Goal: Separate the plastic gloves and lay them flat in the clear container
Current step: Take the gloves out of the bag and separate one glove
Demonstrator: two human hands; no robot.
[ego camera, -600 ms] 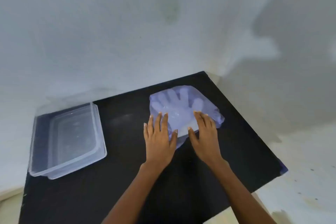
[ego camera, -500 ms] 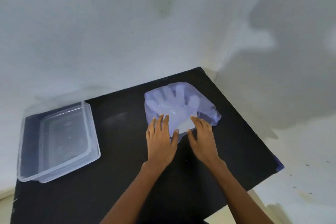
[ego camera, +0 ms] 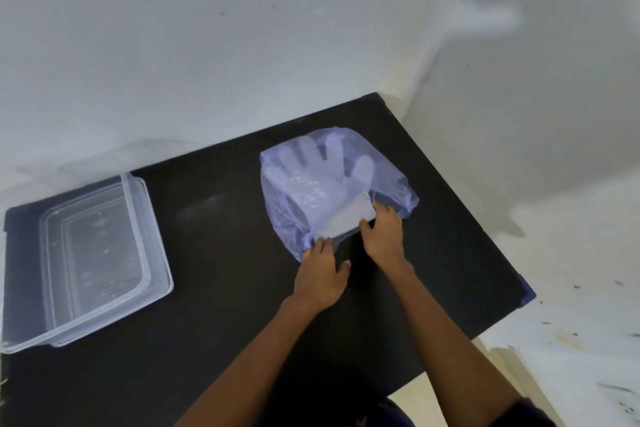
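Note:
A flat stack of thin, see-through plastic gloves (ego camera: 318, 184) lies inside a pale purple plastic bag (ego camera: 391, 184) on the black table (ego camera: 214, 281), fingers pointing away from me. My left hand (ego camera: 320, 276) rests at the bag's near left edge, fingertips on the plastic. My right hand (ego camera: 382, 232) pinches the cuff end of the gloves at the bag's mouth. The clear container (ego camera: 90, 253) stands empty at the table's left end, well apart from both hands.
White walls close the corner behind and to the right of the table. The table's right edge and near corner (ego camera: 526, 295) drop off to a pale, speckled floor (ego camera: 571, 340).
Both hands slid back from on top of the gloves to the bag's near edge. My right hand's fingers closed on the cuff end. The camera shifted slightly.

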